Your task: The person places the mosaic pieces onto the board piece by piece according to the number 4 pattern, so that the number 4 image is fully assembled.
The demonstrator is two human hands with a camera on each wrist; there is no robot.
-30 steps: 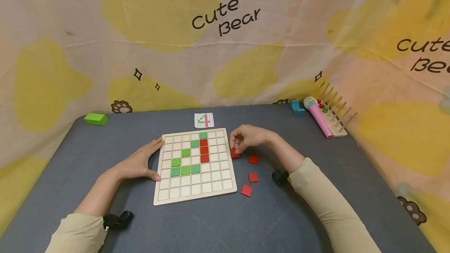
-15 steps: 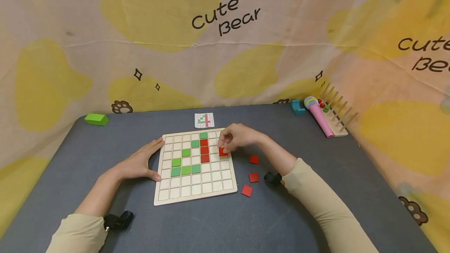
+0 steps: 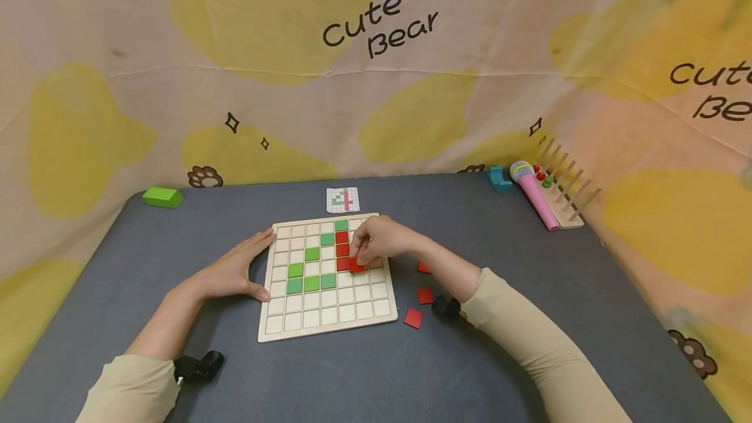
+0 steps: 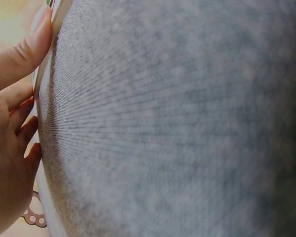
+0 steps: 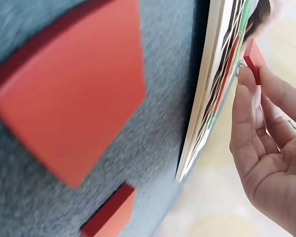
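Note:
A wooden grid board (image 3: 329, 331) lies on the dark table, with green tiles (image 3: 311, 284) and a column of red tiles (image 3: 342, 250) set in its squares. My right hand (image 3: 378, 240) pinches another red tile (image 3: 356, 266) over the board, close beside the lowest red tile of that column. In the right wrist view this red tile (image 5: 253, 57) stands tilted between thumb and fingertips. My left hand (image 3: 235, 271) rests at the board's left edge, fingers spread and thumb touching the rim; the left wrist view shows the fingers (image 4: 24, 118) along that edge.
Loose red tiles (image 3: 413, 318) lie right of the board, one partly behind the right forearm. A small pattern card (image 3: 343, 200) sits beyond the board. At the back are a green block (image 3: 162, 198), a blue block (image 3: 499, 179), a pink microphone (image 3: 536, 198) and a pegged wooden stand (image 3: 566, 204).
My right hand has lifted a red tile from the table at the board's right edge and carried it left over the grid. My left hand has stayed at the board's edge.

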